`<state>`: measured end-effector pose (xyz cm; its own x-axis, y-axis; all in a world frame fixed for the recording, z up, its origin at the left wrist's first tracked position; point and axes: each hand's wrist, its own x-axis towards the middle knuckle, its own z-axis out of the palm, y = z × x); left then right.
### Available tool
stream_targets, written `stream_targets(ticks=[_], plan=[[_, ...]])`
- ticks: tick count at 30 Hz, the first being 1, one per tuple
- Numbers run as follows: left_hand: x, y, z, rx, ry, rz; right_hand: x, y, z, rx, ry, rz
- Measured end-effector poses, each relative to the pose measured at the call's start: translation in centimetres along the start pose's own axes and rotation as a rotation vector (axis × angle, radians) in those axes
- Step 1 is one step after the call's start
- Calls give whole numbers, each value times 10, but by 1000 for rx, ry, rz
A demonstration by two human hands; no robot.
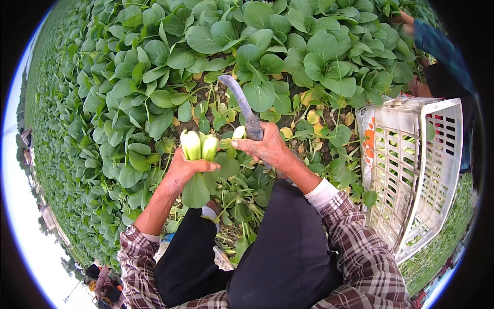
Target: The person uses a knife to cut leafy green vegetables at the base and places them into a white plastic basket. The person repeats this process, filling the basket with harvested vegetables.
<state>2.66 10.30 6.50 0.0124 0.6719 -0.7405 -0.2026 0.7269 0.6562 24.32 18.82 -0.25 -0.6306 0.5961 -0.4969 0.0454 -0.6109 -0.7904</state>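
Note:
My left hand (185, 166) grips a couple of cut bok choy heads (199, 146), their pale stem bases upward and green leaves hanging below the fist. In my right hand (266, 145) is a sickle (240, 94), held by its handle, with the curved grey blade reaching up and to the left. Another pale bok choy base (239, 132) shows beside the handle, at my right thumb; how it is held is partly hidden. Both hands are close together above the ground, before my knees.
Rows of standing bok choy (254, 54) spread ahead and leftward. A white plastic crate (415, 154) with greens inside stands at my right. Loose leaves (243, 208) litter the soil between my legs. Another person's arm (436, 46) reaches into plants at upper right. More people (104, 284) are at lower left.

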Motion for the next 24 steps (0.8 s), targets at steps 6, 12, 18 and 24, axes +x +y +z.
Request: stream_targets(ticks=[6, 12, 18, 24], plan=[[20, -3, 63, -100, -161, 35, -20, -5, 0, 200, 2, -46], [59, -9, 92, 592, -156, 132, -52, 0, -53, 141, 181, 86], [117, 21, 135, 1736, -38, 800, -23, 60, -106, -456, 555, 33], [185, 42, 122, 2316, 230, 569, 41, 65, -127, -768, 567, -209]])
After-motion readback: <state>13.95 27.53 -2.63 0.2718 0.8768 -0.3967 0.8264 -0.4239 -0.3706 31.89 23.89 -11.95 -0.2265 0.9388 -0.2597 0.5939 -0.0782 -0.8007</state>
